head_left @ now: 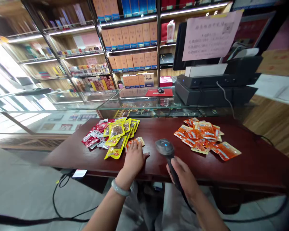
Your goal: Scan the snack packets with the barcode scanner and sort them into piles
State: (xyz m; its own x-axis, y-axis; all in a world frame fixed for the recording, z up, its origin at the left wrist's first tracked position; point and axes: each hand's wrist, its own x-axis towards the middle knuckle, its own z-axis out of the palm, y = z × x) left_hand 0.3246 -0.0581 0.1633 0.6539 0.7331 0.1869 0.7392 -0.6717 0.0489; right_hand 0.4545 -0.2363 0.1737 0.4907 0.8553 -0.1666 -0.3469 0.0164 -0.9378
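My right hand (180,173) is wrapped round the handle of a black barcode scanner (165,147), which has a small blue light on its head and a cable running down. My left hand (134,158) lies over an orange snack packet (140,141), fingers stretched across it and thumb apart; the hand covers part of the packet. Touching or close beside it is a heap of yellow snack packets (117,130), with red and silver packets (96,133) to their left. A pile of orange snack packets (202,133) lies on the right, one packet (226,150) at its near edge.
The dark red tabletop (156,128) meets a glass display counter (135,102) at the back. On that stand a mouse (161,90) on a red mat, a black till machine (214,91) and a monitor with a pink notice (210,35). Black cables (55,195) trail on the floor.
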